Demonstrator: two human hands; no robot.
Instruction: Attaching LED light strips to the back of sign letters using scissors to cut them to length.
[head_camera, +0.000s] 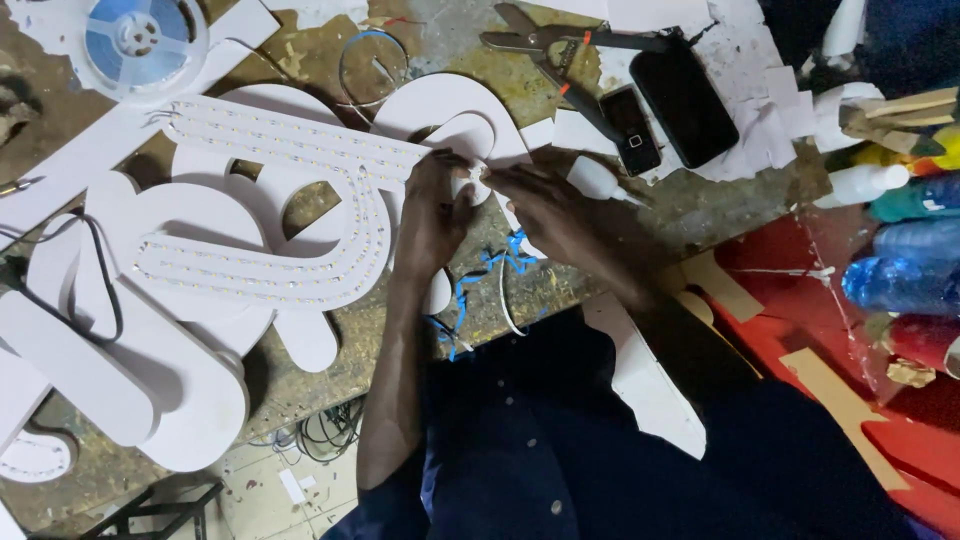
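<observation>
white curved sign letter (300, 215) (LED-dotted) | left hand (437, 205) – right hand (530, 200) pinching its end

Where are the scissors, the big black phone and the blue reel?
scissors (530, 38): head view, on the pivot by the blades.
big black phone (684, 102): head view, middle of its dark screen.
blue reel (137, 33): head view, on its white hub.
</observation>
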